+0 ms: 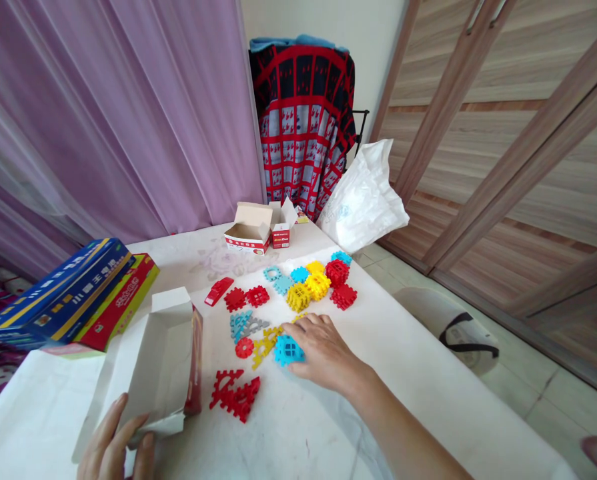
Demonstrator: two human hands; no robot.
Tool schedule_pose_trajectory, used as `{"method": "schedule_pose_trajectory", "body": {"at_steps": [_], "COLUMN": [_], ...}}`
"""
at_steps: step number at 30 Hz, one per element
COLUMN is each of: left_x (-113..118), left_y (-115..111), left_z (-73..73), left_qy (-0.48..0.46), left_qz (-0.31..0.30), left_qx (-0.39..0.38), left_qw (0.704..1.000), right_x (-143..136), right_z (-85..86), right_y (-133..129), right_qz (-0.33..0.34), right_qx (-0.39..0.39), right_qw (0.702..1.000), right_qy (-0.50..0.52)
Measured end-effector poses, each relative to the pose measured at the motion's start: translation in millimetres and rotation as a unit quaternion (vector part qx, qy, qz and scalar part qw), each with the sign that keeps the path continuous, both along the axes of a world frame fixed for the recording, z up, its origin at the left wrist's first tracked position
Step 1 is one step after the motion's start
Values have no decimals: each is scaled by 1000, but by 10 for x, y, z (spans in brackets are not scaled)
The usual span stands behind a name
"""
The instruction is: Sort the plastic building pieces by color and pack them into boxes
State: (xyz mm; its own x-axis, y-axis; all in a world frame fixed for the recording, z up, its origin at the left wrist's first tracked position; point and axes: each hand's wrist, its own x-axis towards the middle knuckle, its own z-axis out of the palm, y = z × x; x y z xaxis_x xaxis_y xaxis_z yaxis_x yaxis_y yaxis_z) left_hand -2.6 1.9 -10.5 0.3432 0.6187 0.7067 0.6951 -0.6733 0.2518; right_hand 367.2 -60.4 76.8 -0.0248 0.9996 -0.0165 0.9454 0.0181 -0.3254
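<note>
Right hand (323,348), lower centre: our fingers and thumb close round the blue toothed plastic stack (287,351); loose pinch could shed pieces. Left hand (112,448), lower left, at the open white-and-red cardboard box (161,357): can't tell if gripping; pressing could buckle it.

Box (195,363) left of toy pieces (298,297) (on table (403,380))

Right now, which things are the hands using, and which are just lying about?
Likely in use:
square blue toothed plastic pieces, by the right hand
long open white-lined cardboard box, by the left hand
triangular red notched plastic pieces

Apparently lying about:
crumpled white plastic bag
rectangular blue cardboard box
small open red cardboard box
</note>
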Motion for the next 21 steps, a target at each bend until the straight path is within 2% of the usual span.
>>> {"method": "schedule_pose_trajectory", "body": {"at_steps": [4, 8, 10, 12, 15, 18, 21], "left_x": [7, 33, 56, 74, 81, 78, 86], "left_y": [-23, -53, -68, -79, -79, -66, -61], "left_z": [10, 40, 62, 80, 85, 69, 60], "left_qy": [5, 21, 24, 24, 27, 21, 17], "left_qz": [14, 33, 43, 48, 48, 44, 45], "left_qx": [-19, -27, -28, -30, -34, -18, -14], "left_qw": [1000, 999, 998, 998, 998, 999, 999], "right_x": [453, 944, 1047, 1035, 886, 718, 616], "right_z": [193, 268, 280, 274, 202, 50, -140], "right_y": [-114, -264, -311, -310, -220, -88, 23], "right_qz": [-82, -196, -216, -206, -155, -97, -41], "right_qx": [26, 32, 23, 12, -16, -40, -30], "right_qw": [996, 978, 973, 976, 987, 994, 999], "right_qy": [-8, -67, -76, -65, -39, -21, 1]}}
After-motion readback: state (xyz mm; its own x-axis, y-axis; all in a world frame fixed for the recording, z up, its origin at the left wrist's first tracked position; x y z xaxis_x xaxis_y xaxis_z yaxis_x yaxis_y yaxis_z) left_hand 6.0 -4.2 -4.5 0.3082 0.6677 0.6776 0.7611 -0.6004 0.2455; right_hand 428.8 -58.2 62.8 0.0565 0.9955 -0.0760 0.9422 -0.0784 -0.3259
